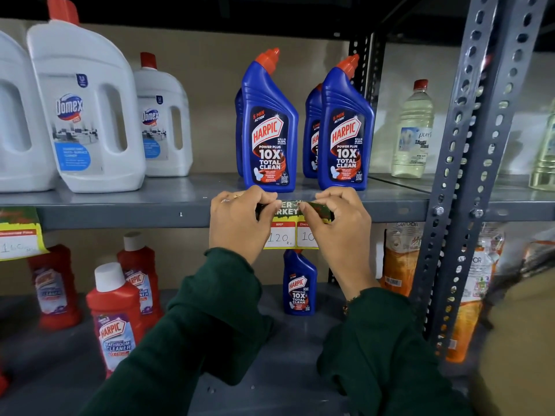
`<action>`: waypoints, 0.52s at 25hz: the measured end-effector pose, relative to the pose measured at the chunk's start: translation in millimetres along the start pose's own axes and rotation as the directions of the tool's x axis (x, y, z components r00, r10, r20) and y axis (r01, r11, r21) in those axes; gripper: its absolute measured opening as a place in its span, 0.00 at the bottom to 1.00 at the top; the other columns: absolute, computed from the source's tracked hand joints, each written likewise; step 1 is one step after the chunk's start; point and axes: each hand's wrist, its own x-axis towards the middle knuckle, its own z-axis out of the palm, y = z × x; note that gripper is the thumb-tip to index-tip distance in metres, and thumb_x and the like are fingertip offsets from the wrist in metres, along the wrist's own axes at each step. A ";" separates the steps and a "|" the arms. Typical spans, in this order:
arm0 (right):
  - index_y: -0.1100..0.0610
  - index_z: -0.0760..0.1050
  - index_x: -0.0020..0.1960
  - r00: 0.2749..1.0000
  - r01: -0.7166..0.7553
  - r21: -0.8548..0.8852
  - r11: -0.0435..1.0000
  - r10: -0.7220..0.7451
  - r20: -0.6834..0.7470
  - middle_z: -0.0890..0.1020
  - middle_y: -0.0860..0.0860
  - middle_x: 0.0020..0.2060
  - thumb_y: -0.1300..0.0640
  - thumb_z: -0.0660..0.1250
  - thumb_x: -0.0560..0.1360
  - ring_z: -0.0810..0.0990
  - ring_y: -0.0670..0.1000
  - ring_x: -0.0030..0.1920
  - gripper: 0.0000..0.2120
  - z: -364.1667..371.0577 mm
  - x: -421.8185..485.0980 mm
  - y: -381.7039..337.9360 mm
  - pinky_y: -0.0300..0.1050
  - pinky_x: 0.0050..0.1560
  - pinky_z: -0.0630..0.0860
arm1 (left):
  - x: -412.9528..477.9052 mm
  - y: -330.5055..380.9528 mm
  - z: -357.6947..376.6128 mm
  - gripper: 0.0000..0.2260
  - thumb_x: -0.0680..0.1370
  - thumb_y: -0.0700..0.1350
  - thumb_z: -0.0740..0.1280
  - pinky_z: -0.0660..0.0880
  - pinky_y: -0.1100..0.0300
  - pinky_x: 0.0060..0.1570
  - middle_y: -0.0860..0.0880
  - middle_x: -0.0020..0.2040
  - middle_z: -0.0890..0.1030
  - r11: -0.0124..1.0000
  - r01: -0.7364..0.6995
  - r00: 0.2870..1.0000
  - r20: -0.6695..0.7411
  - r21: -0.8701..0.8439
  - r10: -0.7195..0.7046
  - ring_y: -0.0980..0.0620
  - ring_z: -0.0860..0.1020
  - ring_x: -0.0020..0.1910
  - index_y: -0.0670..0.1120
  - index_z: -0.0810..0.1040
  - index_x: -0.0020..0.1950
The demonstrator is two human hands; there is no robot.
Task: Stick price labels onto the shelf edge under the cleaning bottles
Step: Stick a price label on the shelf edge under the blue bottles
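A grey metal shelf spans the view, with a perforated steel upright rising at 3 o'clock. At 9 o'clock stand large white Domex jugs. Near the centre, two blue Harpic bottles stand at the shelf's front, others just behind them. A clear bottle of pale liquid stands beyond the upright at 3 o'clock. On the lower shelf at 7 o'clock are red Harpic bathroom cleaner bottles, and a small blue Harpic bottle sits just below centre.

Both arms wear dark green sleeves. The left hand and the right hand meet at the shelf edge, directly under the blue bottles. Each pinches an upper corner of the price label between thumb and fingertips, pressing it to the edge. The label's top strip looks curled or folded, though blur makes that uncertain. It reads "MRP 120". Another label hangs from the edge at 9 o'clock.
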 end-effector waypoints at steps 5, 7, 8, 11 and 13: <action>0.56 0.70 0.57 0.999 -0.016 -0.071 0.997 0.019 0.038 0.77 0.48 0.52 0.49 0.71 0.68 0.70 0.45 0.57 0.22 -2.2 10.9 3.5 0.53 0.71 0.55 | -3.7 -6.6 4.4 0.13 0.75 0.49 0.63 0.62 0.52 0.57 0.46 0.48 0.84 0.973 -0.134 0.990 -0.014 0.189 0.139 0.46 0.79 0.49 0.44 0.80 0.54; 0.55 0.71 0.57 0.998 -0.014 -0.182 0.983 0.024 0.053 0.81 0.49 0.48 0.38 0.67 0.68 0.73 0.47 0.56 0.26 0.6 12.4 4.7 0.52 0.72 0.50 | -5.1 -5.8 8.1 0.17 0.76 0.52 0.57 0.59 0.55 0.57 0.48 0.52 0.84 0.968 -0.126 0.989 -0.047 0.219 0.140 0.48 0.79 0.51 0.46 0.81 0.53; 0.56 0.71 0.57 0.998 -0.008 -0.201 0.980 0.020 0.058 0.82 0.50 0.48 0.36 0.66 0.67 0.72 0.46 0.55 0.28 1.7 11.4 5.1 0.53 0.71 0.52 | -5.4 -5.4 10.3 0.17 0.76 0.53 0.56 0.59 0.55 0.57 0.48 0.52 0.84 0.970 -0.108 0.990 -0.071 0.217 0.126 0.48 0.79 0.51 0.47 0.82 0.52; 0.57 0.72 0.55 0.999 -0.003 -0.135 0.991 0.008 0.035 0.82 0.50 0.48 0.39 0.68 0.68 0.62 0.35 0.49 0.25 0.9 8.9 8.5 0.54 0.66 0.60 | -5.9 -4.6 15.1 0.15 0.76 0.54 0.60 0.60 0.55 0.56 0.49 0.47 0.85 0.971 -0.091 0.982 -0.141 0.222 0.124 0.49 0.79 0.48 0.47 0.82 0.47; 0.58 0.72 0.52 1.000 0.018 -0.085 0.996 -0.017 0.010 0.81 0.48 0.46 0.45 0.69 0.70 0.59 0.33 0.47 0.19 -1.1 7.8 13.5 0.53 0.62 0.64 | -6.0 -5.1 16.4 0.13 0.76 0.52 0.61 0.62 0.54 0.54 0.49 0.43 0.85 0.967 -0.111 0.974 -0.168 0.228 0.151 0.48 0.79 0.44 0.47 0.82 0.44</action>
